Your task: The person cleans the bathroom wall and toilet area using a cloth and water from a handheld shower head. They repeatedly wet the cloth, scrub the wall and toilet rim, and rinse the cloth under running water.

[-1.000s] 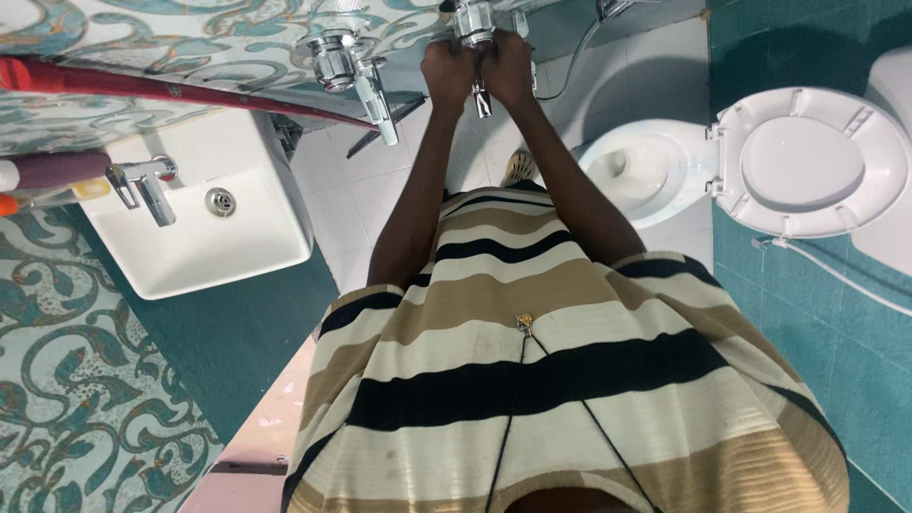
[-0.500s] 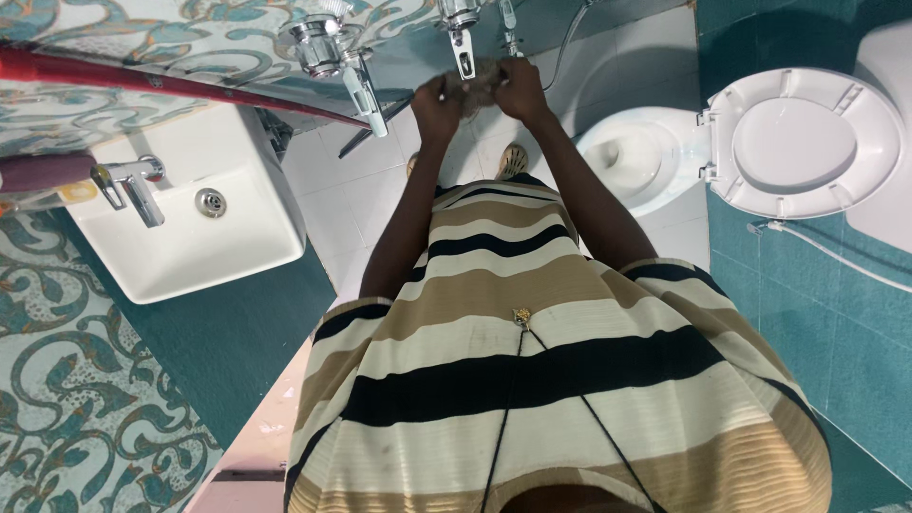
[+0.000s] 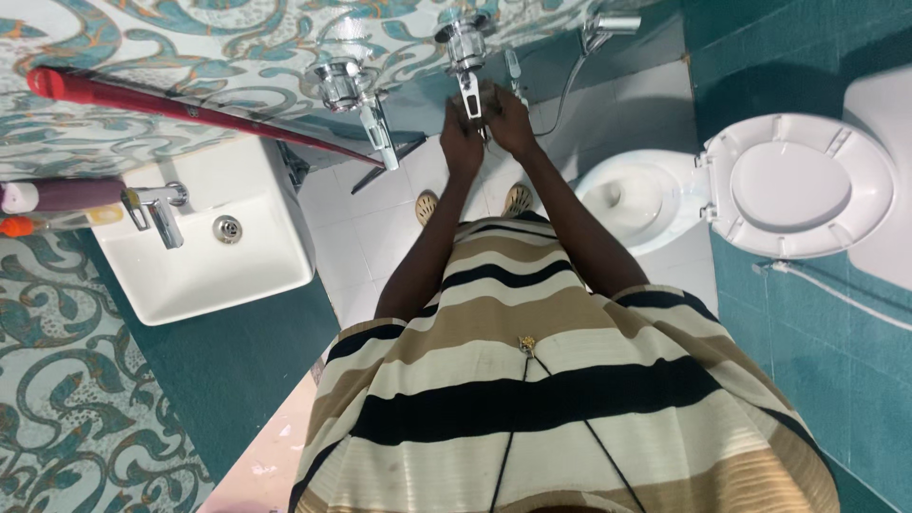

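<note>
Chrome is what I am working against: the shiny chrome wall tap with the long downward spout (image 3: pixel 465 57) sits on the patterned teal-and-cream tiled wall (image 3: pixel 190 38), and both my hands are raised to it. My left hand (image 3: pixel 462 144) is curled just below the spout, touching or nearly touching its tip; my right hand (image 3: pixel 508 119) is pressed close beside it, the two meeting under the outlet. Whether either hand is clamped on the metal or only cupped, I cannot tell, and I cannot make out anything held between them.

A second chrome tap with a slanted spout (image 3: pixel 356 100) hangs just to the left, and a chrome hand-shower holder with its hose (image 3: pixel 594 33) is to the right.

Risks as I judge them: my arms are stretched well out from my body over the white tiled floor (image 3: pixel 380 218), so any water spilling off my hands would fall near my sandalled feet (image 3: pixel 518 198) and make the tiles slippery. The long red handle leaning across the wall (image 3: pixel 190 104) ends near the second tap; a careless left elbow could knock it loose onto the white square basin (image 3: pixel 275 256). Turning away, my right side comes near the white toilet bowl with its lid raised (image 3: pixel 646 190).
</note>
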